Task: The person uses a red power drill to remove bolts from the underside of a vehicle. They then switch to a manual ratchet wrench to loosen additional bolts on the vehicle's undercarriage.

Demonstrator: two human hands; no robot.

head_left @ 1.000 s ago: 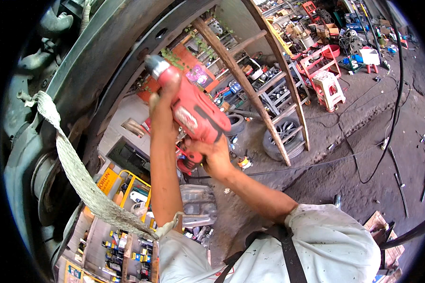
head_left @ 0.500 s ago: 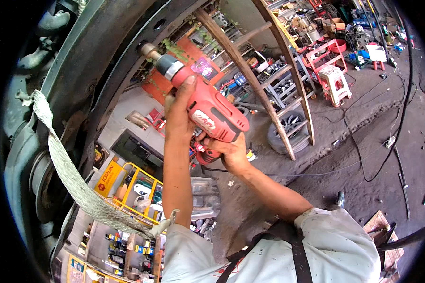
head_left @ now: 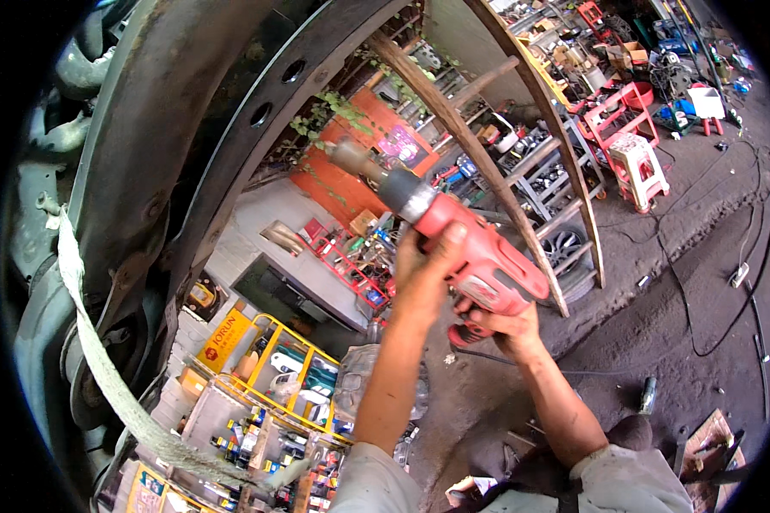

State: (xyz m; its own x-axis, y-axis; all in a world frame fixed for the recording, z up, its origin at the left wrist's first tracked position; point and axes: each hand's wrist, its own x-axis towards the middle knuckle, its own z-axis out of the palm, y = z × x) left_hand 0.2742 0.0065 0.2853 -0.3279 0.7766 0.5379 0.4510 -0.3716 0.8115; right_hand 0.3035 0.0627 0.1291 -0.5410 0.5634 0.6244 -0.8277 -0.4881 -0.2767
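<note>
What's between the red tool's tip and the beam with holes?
In the head view, no part bridges the gap from the tip to the beam; only background leaves show through it.

- drill (head_left: 503, 267): smooth plastic body, shiny metal collar (head_left: 414, 200)
- strap (head_left: 128, 406): rough, matt woven cloth
- ladder (head_left: 489, 177): worn, matt wood
- beam (head_left: 150, 128): dull metal
- floor (head_left: 612, 338): rough, matt

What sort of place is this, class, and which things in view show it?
Probably a vehicle repair workshop. Three things suggest it: the red power tool, the dark metal beam with round holes, and the wheel behind the wooden ladder.
</note>
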